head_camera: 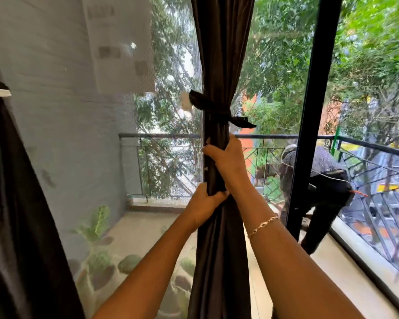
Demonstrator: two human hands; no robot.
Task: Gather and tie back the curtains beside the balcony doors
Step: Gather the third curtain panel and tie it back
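Observation:
A dark brown curtain [221,54] hangs in the middle of the view, gathered into a narrow bundle. A dark tie-back [213,108] is knotted around it at mid height, its two ends sticking out left and right. My right hand [226,161] grips the bundle just below the knot. My left hand [204,202] is closed around the bundle a little lower. A second dark curtain [16,203] hangs at the far left with a white patch near its top.
A black door frame [313,111] stands upright to the right of the curtain. A mesh screen [101,157] covers the opening on the left. Outside are a balcony railing [274,136], potted plants [99,256] and dark cloth [327,194] draped over the rail.

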